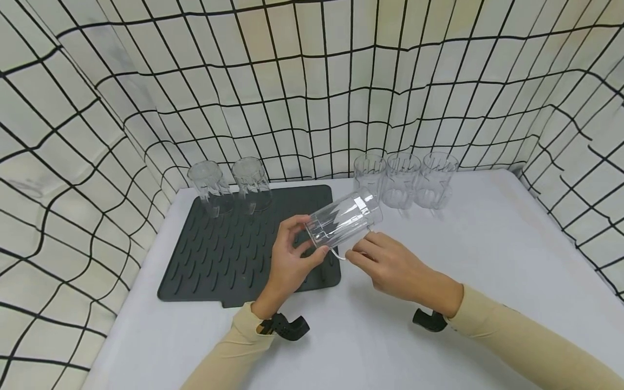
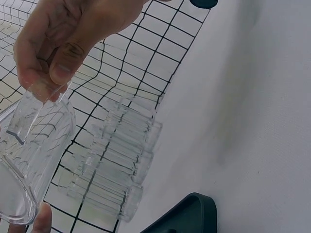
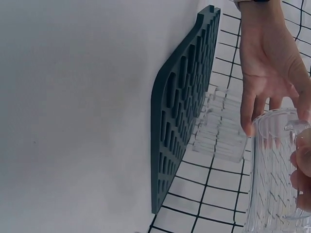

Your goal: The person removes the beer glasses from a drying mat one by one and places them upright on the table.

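Centrally, a clear mug (image 1: 345, 218) is held tilted above the tabletop (image 1: 526, 244), over the right edge of the dark mat (image 1: 219, 260). One end of it is clamped by the left grip (image 1: 291, 259), with thumb and fingers set on opposite sides of the rim; by the right grip (image 1: 392, 268), the handle (image 1: 336, 254) is pinched. Two mugs (image 1: 252, 187) are stood close together at the back of the mat, near its far edge. Behind and to the right, three mugs (image 1: 401, 181) are lined up side by side near the back edge of the tabletop; in the head view the nearest of these is partly overlapped by the held mug, and whether they touch cannot be told there. The tabletop is bounded at the back and on both sides by black netting (image 1: 351, 97). A broad white stretch is left between the right forearm (image 1: 507, 325) and the netting on that side, and a narrower strip between the mat's left edge and the tabletop's left edge.
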